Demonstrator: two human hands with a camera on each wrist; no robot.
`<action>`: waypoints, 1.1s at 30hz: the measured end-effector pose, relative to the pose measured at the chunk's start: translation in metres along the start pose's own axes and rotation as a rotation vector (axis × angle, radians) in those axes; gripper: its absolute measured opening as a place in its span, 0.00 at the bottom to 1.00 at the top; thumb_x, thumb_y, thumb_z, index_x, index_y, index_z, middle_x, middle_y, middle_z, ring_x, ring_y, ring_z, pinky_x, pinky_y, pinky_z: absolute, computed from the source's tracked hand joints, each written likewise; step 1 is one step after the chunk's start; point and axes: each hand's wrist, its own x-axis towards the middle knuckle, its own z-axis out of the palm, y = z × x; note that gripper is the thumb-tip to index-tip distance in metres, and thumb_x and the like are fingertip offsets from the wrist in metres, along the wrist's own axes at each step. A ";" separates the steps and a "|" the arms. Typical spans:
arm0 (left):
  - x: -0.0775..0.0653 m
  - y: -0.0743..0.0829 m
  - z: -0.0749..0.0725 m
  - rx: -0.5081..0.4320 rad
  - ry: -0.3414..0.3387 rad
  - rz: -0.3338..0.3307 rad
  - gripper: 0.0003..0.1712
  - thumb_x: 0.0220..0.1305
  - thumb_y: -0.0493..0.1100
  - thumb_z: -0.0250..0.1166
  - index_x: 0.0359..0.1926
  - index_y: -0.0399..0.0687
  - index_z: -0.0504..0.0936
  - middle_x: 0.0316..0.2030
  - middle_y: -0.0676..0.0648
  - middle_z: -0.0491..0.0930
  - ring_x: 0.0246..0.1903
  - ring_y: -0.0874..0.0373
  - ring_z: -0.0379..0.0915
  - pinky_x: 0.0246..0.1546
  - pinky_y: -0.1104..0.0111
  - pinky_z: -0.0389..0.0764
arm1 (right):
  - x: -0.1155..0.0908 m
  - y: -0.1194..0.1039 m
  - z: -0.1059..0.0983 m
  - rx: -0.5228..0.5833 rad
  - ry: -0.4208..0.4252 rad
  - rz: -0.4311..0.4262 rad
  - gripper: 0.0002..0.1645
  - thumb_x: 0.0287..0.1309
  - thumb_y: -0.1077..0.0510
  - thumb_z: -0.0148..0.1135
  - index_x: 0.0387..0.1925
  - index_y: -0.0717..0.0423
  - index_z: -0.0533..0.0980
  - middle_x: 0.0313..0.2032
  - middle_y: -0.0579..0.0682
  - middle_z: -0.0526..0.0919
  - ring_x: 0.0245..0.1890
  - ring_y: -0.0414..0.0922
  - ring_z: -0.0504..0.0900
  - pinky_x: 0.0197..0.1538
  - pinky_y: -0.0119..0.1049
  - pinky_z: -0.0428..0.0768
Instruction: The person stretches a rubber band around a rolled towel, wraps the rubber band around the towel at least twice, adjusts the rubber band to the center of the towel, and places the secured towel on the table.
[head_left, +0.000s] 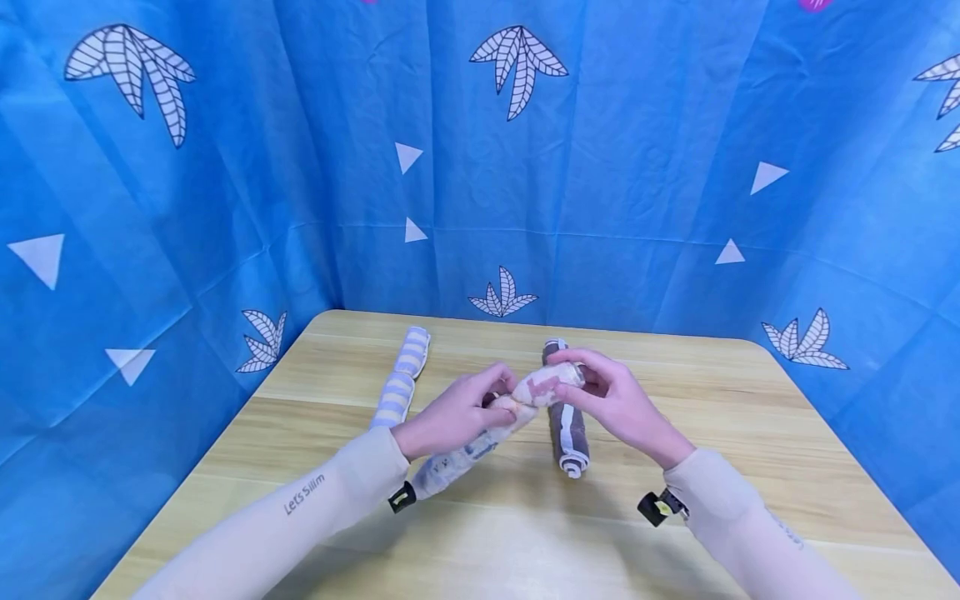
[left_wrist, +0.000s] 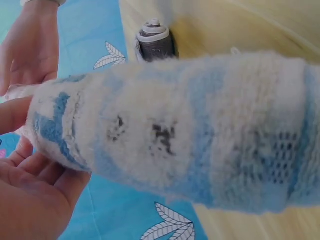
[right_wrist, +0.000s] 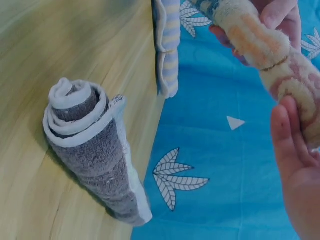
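Right, from my remote seat I see both hands on one multicoloured towel roll (head_left: 474, 454), which they hold up over the worktop (head_left: 757, 433) on a slant. The left hand (head_left: 468, 404) is partly closed, its thumb and fingers curled round the roll near its middle, beside the orange patch. My right hand (head_left: 621, 404) pinches the roll's far end, thumb on one side and fingers on the other, across the pink pattern. Between the hands a narrow crease nips the roll into two plump sections. From the left wrist I get the nearer length close up: fuzzy cloth, white and blue, with small dark marks.

Light sleeves (head_left: 345, 483) cover both forearms, the left one lettered, and a small black device (head_left: 660, 507) sits at the right wrist, with another on the left.

Just past the held roll, and partly hidden by it in the head view, a dark towel roll (head_left: 567, 433) with white edging lies on the worktop; the right wrist view shows the spiral of its end. To the left, behind the left hand, lies a striped towel roll (head_left: 401, 379) in lilac and pale yellow, also creased across its length. Around the pale wooden worktop I see blue curtains (head_left: 637, 142) printed with white leaves and triangles.
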 end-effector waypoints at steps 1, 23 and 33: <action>0.000 0.000 0.000 -0.019 -0.005 -0.003 0.10 0.69 0.44 0.63 0.47 0.59 0.72 0.42 0.54 0.83 0.41 0.59 0.79 0.43 0.64 0.82 | 0.000 0.000 0.000 0.012 -0.006 -0.001 0.21 0.67 0.54 0.64 0.61 0.44 0.76 0.49 0.49 0.81 0.36 0.49 0.82 0.38 0.36 0.82; -0.001 -0.005 0.025 0.671 0.317 0.398 0.24 0.67 0.46 0.68 0.63 0.57 0.74 0.41 0.53 0.81 0.30 0.65 0.76 0.28 0.75 0.79 | 0.004 -0.008 0.013 -0.012 0.207 0.041 0.15 0.65 0.55 0.67 0.52 0.55 0.81 0.38 0.57 0.85 0.32 0.46 0.86 0.38 0.38 0.87; -0.004 0.000 0.023 0.696 0.301 0.441 0.31 0.66 0.37 0.67 0.68 0.58 0.70 0.41 0.48 0.83 0.31 0.61 0.78 0.30 0.74 0.81 | 0.006 -0.011 0.016 -0.062 0.273 0.098 0.11 0.64 0.59 0.67 0.47 0.54 0.83 0.34 0.55 0.86 0.30 0.48 0.84 0.35 0.38 0.86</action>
